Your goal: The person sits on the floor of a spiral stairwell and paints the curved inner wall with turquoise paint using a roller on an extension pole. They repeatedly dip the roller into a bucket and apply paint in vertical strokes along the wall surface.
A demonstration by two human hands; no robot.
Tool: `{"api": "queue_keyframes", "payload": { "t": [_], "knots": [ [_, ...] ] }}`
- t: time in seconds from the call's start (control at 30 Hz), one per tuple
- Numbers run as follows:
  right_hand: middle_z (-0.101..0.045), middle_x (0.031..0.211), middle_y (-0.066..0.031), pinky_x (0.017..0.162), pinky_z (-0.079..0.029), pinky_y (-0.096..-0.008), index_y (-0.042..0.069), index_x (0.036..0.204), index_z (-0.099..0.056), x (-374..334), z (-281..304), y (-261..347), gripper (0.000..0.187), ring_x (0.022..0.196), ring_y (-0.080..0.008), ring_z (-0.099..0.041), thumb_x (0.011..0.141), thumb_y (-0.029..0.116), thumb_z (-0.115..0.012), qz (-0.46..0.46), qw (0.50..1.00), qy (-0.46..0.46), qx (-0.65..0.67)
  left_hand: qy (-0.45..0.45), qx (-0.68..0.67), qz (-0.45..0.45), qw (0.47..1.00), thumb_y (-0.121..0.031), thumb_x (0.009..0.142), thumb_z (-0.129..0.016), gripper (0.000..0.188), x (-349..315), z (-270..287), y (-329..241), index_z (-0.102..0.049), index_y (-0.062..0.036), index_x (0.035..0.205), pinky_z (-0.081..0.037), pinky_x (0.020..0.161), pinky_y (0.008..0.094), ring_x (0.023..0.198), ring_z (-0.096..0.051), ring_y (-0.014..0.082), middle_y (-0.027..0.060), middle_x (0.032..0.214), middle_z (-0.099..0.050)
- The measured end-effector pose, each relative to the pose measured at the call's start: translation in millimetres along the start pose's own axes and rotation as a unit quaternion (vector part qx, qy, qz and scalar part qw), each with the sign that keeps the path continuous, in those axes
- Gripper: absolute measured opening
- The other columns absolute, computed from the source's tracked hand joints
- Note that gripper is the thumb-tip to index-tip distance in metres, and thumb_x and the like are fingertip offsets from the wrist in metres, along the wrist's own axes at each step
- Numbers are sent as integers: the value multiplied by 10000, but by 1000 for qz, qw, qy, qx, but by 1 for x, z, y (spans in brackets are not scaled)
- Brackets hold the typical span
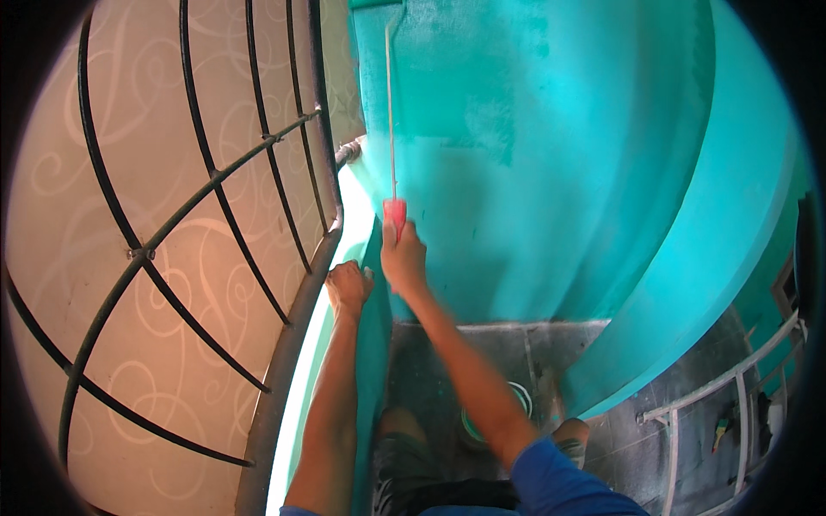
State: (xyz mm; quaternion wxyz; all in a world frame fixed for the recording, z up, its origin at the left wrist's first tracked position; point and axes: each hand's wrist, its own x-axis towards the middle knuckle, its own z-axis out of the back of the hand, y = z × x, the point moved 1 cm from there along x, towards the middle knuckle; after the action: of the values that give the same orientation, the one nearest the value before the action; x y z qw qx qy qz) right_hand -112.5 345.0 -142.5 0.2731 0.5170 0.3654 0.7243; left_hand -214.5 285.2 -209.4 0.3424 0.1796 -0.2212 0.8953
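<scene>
Roller in right hand, bucket below, perhaps greenish inside.

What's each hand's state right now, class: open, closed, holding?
Left hand: on the bright ledge; open or closed, can't tell.
Right hand: closed, holding the paint roller's red handle.

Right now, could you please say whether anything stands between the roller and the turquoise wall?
Nothing visible does: the right hand holds the handle, and the roller, cut off at the top edge, seems against the wall; the black grille stands left of it.
</scene>
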Motion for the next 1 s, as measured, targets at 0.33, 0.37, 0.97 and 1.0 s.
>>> {"api": "queue_keyframes", "payload": {
  "t": [0.33, 0.37, 0.97, 1.0],
  "knots": [
    [-590, 919, -309, 772, -427, -540, -33, 1033, -479, -4, -1, 23, 412, 892, -481, -558, 925, 361, -427, -47, 997, 53, 29, -12, 4, -13, 1000, -303, 751, -645, 265, -1, -1, 10, -655, -39, 738, -491, 741, 391, 727, -651, 292, 158, 740, -656],
    [-589, 923, -309, 772, -427, -539, -34, 1032, -479, 13, 5, 36, 411, 893, -481, -557, 925, 359, -426, -50, 997, 58, 26, -12, -4, -11, 1000, -300, 751, -644, 263, -3, 3, 3, -655, -38, 738, -491, 742, 391, 725, -649, 295, 160, 736, -654],
    [-588, 820, -309, 681, -435, -548, -27, 951, -475, -104, 0, -58, 387, 788, -504, -560, 930, 358, -438, -72, 996, 55, -14, -25, -1, 10, 1000, -325, 818, -558, 319, 0, -2, 7, -665, -34, 742, -493, 745, 409, 747, -647, 330, 196, 744, -649],
    [-587, 811, -310, 678, -436, -548, -26, 951, -470, -90, -1, -50, 387, 782, -504, -560, 929, 359, -439, -67, 996, 49, -12, -29, 4, 4, 1000, -335, 823, -551, 332, 1, -3, 6, -665, -34, 742, -493, 745, 410, 748, -647, 330, 194, 744, -649]
  ]
}}
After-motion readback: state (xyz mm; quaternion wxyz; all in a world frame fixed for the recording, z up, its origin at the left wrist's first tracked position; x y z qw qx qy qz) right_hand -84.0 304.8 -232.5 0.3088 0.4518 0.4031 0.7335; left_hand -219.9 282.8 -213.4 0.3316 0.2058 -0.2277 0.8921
